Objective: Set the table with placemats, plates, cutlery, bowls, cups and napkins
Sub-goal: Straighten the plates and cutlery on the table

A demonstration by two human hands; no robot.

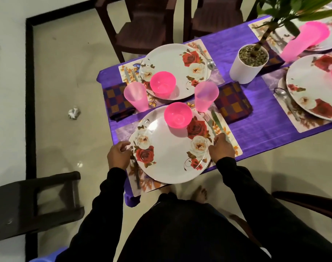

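Plate [169, 148], rose-patterned, resting on the near placemat [140, 184] at the counter [259, 129] edge, six o'clock in view, flanked by both hands. Left hand [118, 156] at the plate's nine o'clock rim, fingers loosely curled, just beside or touching the edge; impossible to tell whether pinching it. Right hand [221, 149] at the three o'clock rim, fingers bent down onto the rim or onto the cutlery handles beneath; grip likewise unclear. Probably squaring up the near setting, a finishing step rather than a fresh placement. Pink bowl [178, 114] sitting on the plate toward twelve o'clock; knife and fork [213, 121] on the mat at two o'clock, partly under the right hand. Further out, two pink cups [206, 96] at eleven and one o'clock, checked napkins [233, 103] beside each, then the far plate [172, 70] with its own bowl and cutlery. White plant pot [249, 63] at one o'clock, more settings beyond at three o'clock. Next, likely: nudge the plate to centre on its mat without tipping the bowl, then straighten knife and fork parallel to the mat edge.
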